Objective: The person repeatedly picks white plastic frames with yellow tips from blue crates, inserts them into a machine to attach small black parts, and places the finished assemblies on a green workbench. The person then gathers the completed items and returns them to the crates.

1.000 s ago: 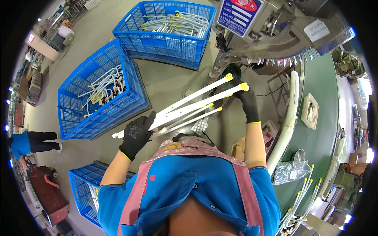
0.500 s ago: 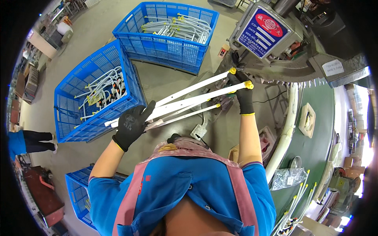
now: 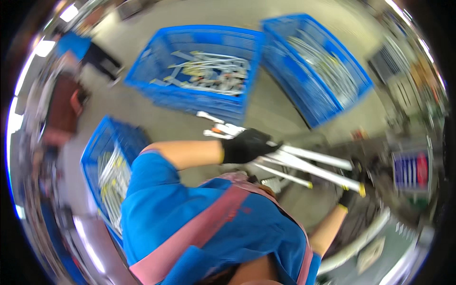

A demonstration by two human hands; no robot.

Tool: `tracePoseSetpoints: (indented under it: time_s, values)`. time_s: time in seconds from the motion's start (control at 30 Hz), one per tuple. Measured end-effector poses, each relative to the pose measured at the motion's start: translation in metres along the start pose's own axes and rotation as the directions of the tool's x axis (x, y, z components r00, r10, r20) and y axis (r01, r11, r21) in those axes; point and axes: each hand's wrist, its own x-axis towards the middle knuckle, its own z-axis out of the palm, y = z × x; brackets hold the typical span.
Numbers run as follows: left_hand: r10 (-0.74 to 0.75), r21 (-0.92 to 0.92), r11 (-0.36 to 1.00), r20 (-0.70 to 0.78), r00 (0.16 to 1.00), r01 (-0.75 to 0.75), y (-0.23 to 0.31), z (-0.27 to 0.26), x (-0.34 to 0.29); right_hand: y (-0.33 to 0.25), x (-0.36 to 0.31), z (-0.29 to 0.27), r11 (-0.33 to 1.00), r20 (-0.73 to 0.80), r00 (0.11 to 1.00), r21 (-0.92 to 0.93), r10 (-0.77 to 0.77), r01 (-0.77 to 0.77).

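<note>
Turned leftward since half a second ago, I now have the two blue mesh crates nearer straight ahead, and the white tubes (image 3: 323,173) slope down to my right instead of up. Black-gloved, my left hand (image 3: 249,146) is wrapped around the bundle partway along, its short ends sticking out toward the middle crate (image 3: 190,102). Yellow caps tip the far ends, beside my right hand (image 3: 350,198); blur hides its fingers, so I cannot tell whether they grip a tube. Similar white pieces, some with yellow ends, lie in the middle crate, the right crate (image 3: 294,92) and the lower-left crate (image 3: 126,135). Well off at upper left stands a person in a blue top (image 3: 76,46). At lower right, a pale tray (image 3: 372,254) sits on the green bench (image 3: 396,237).
</note>
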Motion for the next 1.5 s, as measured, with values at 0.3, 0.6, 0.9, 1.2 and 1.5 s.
tracePoseSetpoints:
  time_s: [0.3, 0.6, 0.9, 1.2, 1.5]
  values:
    - [-0.11, 0.098, 0.991, 0.203, 0.973, 0.092, 0.024, 0.014, -0.009, 0.029, 0.009, 0.012, 0.806, 0.058, 0.967, -0.541, -0.247, 0.238]
    - [0.012, 0.017, 1.0, 0.169, 0.986, -0.015, 0.017, 0.019, -0.001, 0.02, -0.005, 0.026, 0.834, -0.031, 0.976, -0.525, -0.216, 0.168]
    - [0.181, 0.009, 0.983, 0.008, 0.983, -0.181, -0.033, 0.041, 0.0, 0.028, 0.005, 0.018, 0.742, -0.071, 0.943, -0.638, -0.325, 0.208]
    - [0.227, 0.125, 0.966, 0.021, 0.974, -0.228, -0.043, 0.043, 0.004, 0.04, 0.035, -0.029, 0.719, -0.001, 0.985, -0.683, -0.175, 0.127]
    - [0.087, 0.048, 0.993, 0.303, 0.949, -0.106, -0.024, 0.006, 0.009, 0.076, 0.033, -0.055, -0.319, 0.495, 0.709, -0.868, -0.503, 0.38]
